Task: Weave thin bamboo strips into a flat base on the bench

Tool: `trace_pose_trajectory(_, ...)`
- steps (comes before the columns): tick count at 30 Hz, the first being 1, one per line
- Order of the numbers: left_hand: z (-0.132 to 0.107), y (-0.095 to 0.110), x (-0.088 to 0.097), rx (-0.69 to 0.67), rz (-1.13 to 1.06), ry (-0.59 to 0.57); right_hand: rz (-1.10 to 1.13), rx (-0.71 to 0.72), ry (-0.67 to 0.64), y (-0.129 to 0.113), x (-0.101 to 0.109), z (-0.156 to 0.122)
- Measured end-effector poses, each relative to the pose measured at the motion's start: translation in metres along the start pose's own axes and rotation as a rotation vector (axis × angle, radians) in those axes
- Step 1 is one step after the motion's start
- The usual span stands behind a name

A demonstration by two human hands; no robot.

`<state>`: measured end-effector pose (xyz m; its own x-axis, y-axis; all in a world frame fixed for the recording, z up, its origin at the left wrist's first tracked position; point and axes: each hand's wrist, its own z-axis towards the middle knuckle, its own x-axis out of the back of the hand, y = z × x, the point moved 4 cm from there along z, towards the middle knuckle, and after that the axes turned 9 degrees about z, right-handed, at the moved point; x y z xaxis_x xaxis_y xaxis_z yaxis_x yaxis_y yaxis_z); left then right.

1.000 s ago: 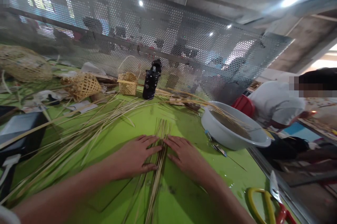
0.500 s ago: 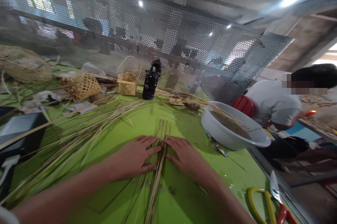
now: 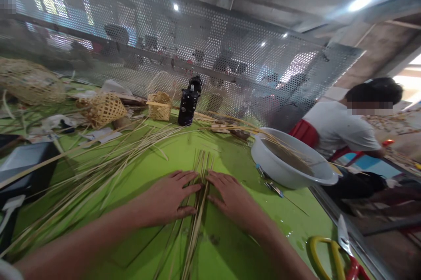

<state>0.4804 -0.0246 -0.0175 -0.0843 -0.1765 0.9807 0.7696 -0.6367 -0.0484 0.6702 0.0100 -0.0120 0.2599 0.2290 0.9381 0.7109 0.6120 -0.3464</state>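
A narrow bundle of thin bamboo strips (image 3: pixel 200 170) lies lengthwise on the green table (image 3: pixel 184 148) in front of me. My left hand (image 3: pixel 167 196) lies flat on the left side of the bundle, fingers stretched out and pressing on the strips. My right hand (image 3: pixel 230 194) rests flat on the right side of the bundle, fingers spread, fingertips touching the strips. Neither hand grips anything.
Loose long strips (image 3: pixel 98 161) fan out to the left. Small woven baskets (image 3: pixel 101 107) (image 3: pixel 160 104) and a black bottle (image 3: pixel 189 100) stand at the back before a perforated metal screen. A white basin (image 3: pixel 289 161) sits right. Yellow-handled shears (image 3: pixel 332 249) lie near right. Another person sits far right.
My hands stay pressed on the strip bundle, nearly still. The person at the right has straightened up and shifted a little.
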Motion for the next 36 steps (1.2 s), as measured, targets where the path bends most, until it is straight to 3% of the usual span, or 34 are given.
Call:
trace_pose_trajectory(11,0.001,0.0,0.001,0.027,-0.058,-0.056,-0.003,-0.012,0.004,-0.002,0.0,0.0)
trace_pose_trajectory(24,-0.001,0.001,0.001,0.036,-0.08,-0.044,-0.022,-0.012,0.002,-0.006,-0.002,0.003)
trace_pose_trajectory(31,-0.003,0.001,0.004,0.058,-0.104,-0.026,-0.004,0.012,0.059,0.0,-0.002,0.005)
trace_pose_trajectory(36,-0.006,0.001,0.005,0.075,-0.136,-0.037,0.039,-0.013,0.238,0.01,0.012,0.013)
